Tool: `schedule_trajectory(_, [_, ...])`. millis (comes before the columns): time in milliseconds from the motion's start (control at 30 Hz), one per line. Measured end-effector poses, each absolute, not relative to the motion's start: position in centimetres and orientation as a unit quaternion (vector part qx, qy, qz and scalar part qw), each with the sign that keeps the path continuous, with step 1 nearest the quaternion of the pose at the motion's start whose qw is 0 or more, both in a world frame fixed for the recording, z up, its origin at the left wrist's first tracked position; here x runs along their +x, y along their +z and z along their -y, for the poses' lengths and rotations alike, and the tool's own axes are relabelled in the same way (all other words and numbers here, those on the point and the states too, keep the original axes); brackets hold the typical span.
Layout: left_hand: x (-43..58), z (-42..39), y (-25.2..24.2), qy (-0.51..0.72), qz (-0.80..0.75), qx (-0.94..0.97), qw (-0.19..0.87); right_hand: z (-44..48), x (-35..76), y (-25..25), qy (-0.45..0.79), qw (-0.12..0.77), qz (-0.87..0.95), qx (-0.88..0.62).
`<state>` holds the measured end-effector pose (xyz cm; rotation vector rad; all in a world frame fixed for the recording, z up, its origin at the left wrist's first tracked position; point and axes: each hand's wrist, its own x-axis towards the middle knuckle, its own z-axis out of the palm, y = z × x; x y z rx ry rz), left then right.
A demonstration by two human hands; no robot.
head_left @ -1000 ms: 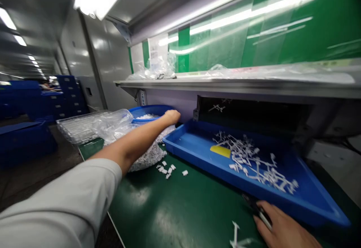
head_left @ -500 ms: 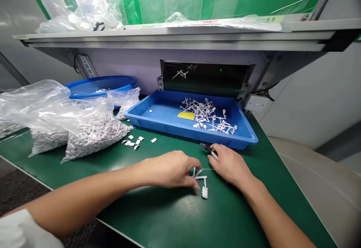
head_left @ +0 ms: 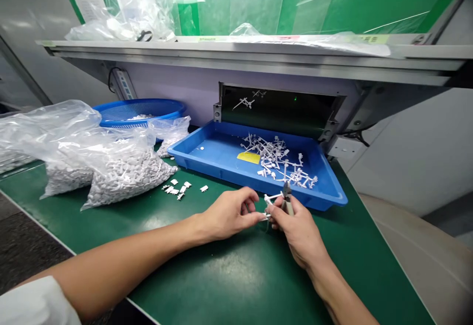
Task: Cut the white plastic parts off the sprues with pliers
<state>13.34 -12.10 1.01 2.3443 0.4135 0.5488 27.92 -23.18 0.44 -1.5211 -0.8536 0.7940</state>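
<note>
My right hand (head_left: 301,229) is closed around a pair of side cutters (head_left: 287,199), whose dark jaws point up towards the tray. The same hand's thumb and fingers also grip a white plastic sprue (head_left: 271,200). From the left, my left hand (head_left: 231,214) meets the sprue's lower end, thumb and fingertip pinched at it. Part of the sprue is hidden behind the fingers. Both hands are above the green table (head_left: 229,280), just in front of the blue tray (head_left: 221,168), which holds a tangle of white sprues (head_left: 271,151) and a yellow piece (head_left: 249,157).
Several small white parts (head_left: 181,189) lie on the table left of the tray. Beside them stand clear bags of white parts (head_left: 127,177) and a blue mesh basket (head_left: 140,111). Behind the tray is a dark opening (head_left: 277,111); a metal-edged shelf (head_left: 236,54) overhangs it.
The sprue has been lifted from the table between both hands. My right hand has turned, raising the cutters upright and taking hold of the sprue. The view has shifted slightly.
</note>
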Motion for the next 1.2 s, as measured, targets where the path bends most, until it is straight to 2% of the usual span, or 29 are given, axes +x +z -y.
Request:
schedule_trajectory(100, [13.3,12.0,0.7,0.183,-0.104,0.918,0.337,23.2,28.0,0.2,0.344,0.589,0.349,-0.642])
schedule_trajectory(200, [13.3,11.3,0.9,0.222,-0.093,0.915,0.323,23.7,29.2,0.6,0.308,0.579,0.373,-0.657])
schedule_trajectory(267, [13.1,10.8,1.1,0.242,-0.124,0.894,0.357,23.9,30.2,0.8,0.227,0.494,0.415,-0.729])
schedule_trajectory(367, [12.9,10.3,1.3,0.257,-0.151,0.86,0.414,24.0,30.9,0.5,0.104,0.298,0.515,-0.797])
schedule_trajectory(467, [12.8,10.3,1.2,0.261,-0.139,0.85,0.436,23.9,30.3,-0.3,0.051,0.216,0.591,-0.776])
schedule_trajectory(700, [12.7,10.4,0.7,0.246,-0.115,0.83,0.487,24.1,30.0,-1.2,-0.01,0.193,0.622,-0.759])
schedule_trajectory(967, [12.7,10.2,0.7,0.236,-0.104,0.846,0.466,23.9,30.0,-1.3,-0.072,0.166,0.646,-0.741])
schedule_trajectory(1200, [12.7,10.3,1.0,0.226,-0.1,0.837,0.488,24.0,29.9,-1.3,-0.086,0.162,0.655,-0.733])
